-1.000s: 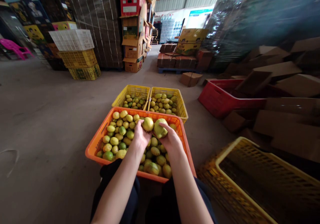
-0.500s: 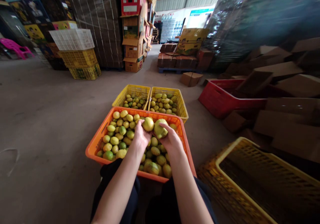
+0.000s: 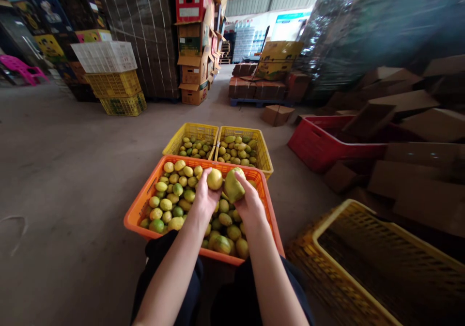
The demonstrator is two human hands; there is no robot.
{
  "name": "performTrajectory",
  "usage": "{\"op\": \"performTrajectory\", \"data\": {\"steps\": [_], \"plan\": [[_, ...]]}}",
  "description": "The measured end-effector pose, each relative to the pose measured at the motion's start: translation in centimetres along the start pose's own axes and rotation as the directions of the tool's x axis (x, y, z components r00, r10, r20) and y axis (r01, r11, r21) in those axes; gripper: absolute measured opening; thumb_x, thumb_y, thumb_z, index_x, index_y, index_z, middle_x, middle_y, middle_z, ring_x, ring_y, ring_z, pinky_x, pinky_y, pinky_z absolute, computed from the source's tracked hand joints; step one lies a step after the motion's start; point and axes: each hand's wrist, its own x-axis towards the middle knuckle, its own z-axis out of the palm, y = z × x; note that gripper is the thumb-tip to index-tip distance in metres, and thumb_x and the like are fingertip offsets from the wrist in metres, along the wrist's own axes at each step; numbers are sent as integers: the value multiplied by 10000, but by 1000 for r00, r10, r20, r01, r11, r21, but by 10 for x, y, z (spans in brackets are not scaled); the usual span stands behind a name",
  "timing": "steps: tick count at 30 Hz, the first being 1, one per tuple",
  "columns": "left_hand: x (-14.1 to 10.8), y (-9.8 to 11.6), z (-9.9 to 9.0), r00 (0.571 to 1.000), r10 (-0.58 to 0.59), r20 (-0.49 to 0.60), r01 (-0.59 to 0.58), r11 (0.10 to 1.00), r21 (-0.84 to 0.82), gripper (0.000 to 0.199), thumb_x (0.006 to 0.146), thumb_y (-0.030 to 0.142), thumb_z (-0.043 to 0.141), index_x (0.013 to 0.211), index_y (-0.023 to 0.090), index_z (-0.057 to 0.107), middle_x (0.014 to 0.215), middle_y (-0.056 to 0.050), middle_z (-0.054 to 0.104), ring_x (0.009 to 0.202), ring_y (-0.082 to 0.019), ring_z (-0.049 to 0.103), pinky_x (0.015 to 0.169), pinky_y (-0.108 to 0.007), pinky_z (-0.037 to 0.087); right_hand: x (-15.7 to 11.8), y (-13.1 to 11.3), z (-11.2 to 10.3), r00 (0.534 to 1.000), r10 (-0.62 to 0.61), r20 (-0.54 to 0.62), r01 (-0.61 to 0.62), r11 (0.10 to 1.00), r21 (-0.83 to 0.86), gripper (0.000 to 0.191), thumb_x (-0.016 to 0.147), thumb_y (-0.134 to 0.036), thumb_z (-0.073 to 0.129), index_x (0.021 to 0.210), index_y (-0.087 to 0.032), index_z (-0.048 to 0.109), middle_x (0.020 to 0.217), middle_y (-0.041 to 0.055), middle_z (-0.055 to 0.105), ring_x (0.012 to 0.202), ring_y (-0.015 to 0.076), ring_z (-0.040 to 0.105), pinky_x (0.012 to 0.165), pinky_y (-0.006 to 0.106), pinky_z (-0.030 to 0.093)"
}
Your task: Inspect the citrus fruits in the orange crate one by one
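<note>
An orange crate (image 3: pixel 143 197) full of yellow and green lemons (image 3: pixel 166 205) stands in front of my knees. Above its far right part, my left hand (image 3: pixel 208 195) is closed on a round yellow lemon (image 3: pixel 214 179). Beside it, my right hand (image 3: pixel 250 199) grips a larger, greenish-yellow lemon (image 3: pixel 233 184), with the thumb over its top. The two fruits are close together with a narrow gap between them. The undersides of both fruits and most of my fingers are hidden.
Two yellow crates (image 3: pixel 267 154) with lemons adjoin the orange crate's far side. An open yellow crate (image 3: pixel 350 209) stands at the lower right, near a red crate (image 3: pixel 308 139) and loose cardboard (image 3: pixel 417 171). Stacked boxes (image 3: pixel 192 69) rise farther back.
The larger lemon has turned in my right hand and looks more upright. My left thumb and its lemon have shifted very slightly.
</note>
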Motion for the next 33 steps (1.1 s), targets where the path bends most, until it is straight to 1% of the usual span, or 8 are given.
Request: {"op": "performTrajectory", "data": {"steps": [4,8,14,17,21,24,29,33], "plan": [[-2,8,-1,998,-58,25,59,997,-54,127,847,279,605,837,153,589,707,-33,625,608,-127,611,538,-205,531,-4,-7,2,1000,-6,14,6,1000,21,187,654,-319,723,801,-230,650,709,8,717,615,215,686,548,342,580],[-7,13,-4,985,-159,69,165,983,-85,364,915,428,449,928,108,621,717,-93,641,549,-143,579,444,-220,501,-7,-16,-1,985,168,-26,-163,978,133,186,715,-379,659,804,-217,644,647,-5,693,529,177,644,498,308,557],[-2,13,-4,990,-131,43,135,987,-83,283,952,295,385,982,131,613,722,-68,631,612,-155,618,461,-224,523,-3,-19,-5,934,355,-43,-332,905,265,171,781,-340,542,838,-207,632,653,35,704,547,180,635,484,295,551],[-2,13,-2,996,-86,2,86,994,-74,252,945,327,424,933,148,601,753,-59,624,643,-157,639,494,-244,549,-1,-17,-6,928,369,-55,-342,900,272,126,774,-328,557,826,-233,621,652,29,695,563,188,634,470,303,551],[-2,16,-2,999,3,-47,-5,999,-49,186,876,344,573,900,160,591,754,-36,604,633,-125,623,528,-200,552,-2,-17,-6,958,261,-118,-222,938,266,103,744,-317,660,787,-249,595,644,-33,665,564,154,614,542,302,577],[0,19,-5,1000,9,-19,-9,999,-50,240,871,375,554,906,141,597,713,-39,596,590,-120,604,497,-181,532,-4,-18,-7,963,246,-111,-206,935,288,109,753,-305,675,816,-239,615,665,-36,668,586,146,618,571,283,572],[4,24,-5,995,-93,44,95,995,-35,326,965,298,327,969,148,617,765,-83,663,682,-145,671,585,-200,566,-1,-18,-8,932,362,-26,-335,886,321,310,901,-367,407,859,-171,642,654,68,681,559,172,610,489,271,528],[-1,28,-4,997,-66,34,66,998,13,311,967,299,342,1028,161,613,770,-70,667,727,-159,684,609,-229,586,1,-20,-7,928,372,-32,-345,888,305,361,923,-297,304,896,-171,641,655,87,687,560,179,613,451,257,513]]}}
